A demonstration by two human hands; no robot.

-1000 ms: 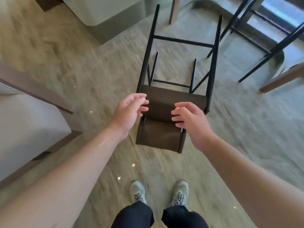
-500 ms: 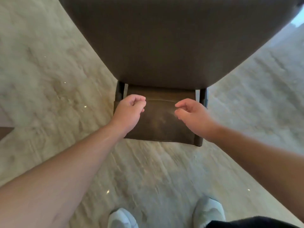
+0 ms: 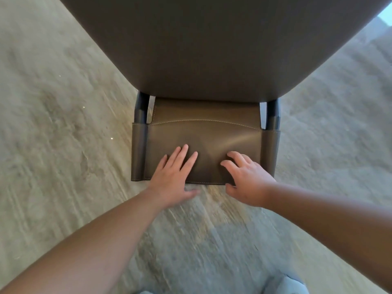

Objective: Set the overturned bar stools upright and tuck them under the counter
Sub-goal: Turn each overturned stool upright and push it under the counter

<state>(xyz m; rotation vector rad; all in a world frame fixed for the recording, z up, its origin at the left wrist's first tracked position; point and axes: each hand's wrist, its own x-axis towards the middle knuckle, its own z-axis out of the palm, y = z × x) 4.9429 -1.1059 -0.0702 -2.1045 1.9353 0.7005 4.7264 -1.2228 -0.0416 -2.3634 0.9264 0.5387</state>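
**Stool upright, both hands at the backrest**

Over the beige stone-patterned floor (image 3: 53,145), directly ahead of the person, the brown leather bar stool with dark metal frame (image 3: 203,141) stood upright, seen from above and behind. Its wide brown seat filled the upper view; the stitched backrest panel lay nearest. The left hand (image 3: 171,179) rested flat on the backrest, fingers (image 3: 182,154) straight and slightly spread, thumb below the lower hem. The right hand (image 3: 246,179) sat beside it, fingers bent and spread on the leather, thumb hooked under the panel's edge, loosely holding it. Judged purpose: palms placed high on the backrest to steady the stool and push it forward.

Both dark frame posts showed at the backrest's sides. Floor lay open to left and right of the stool. The counter was not visible, so clearance ahead could not be told. A pale shoe (image 3: 290,286) stood well behind the stool.
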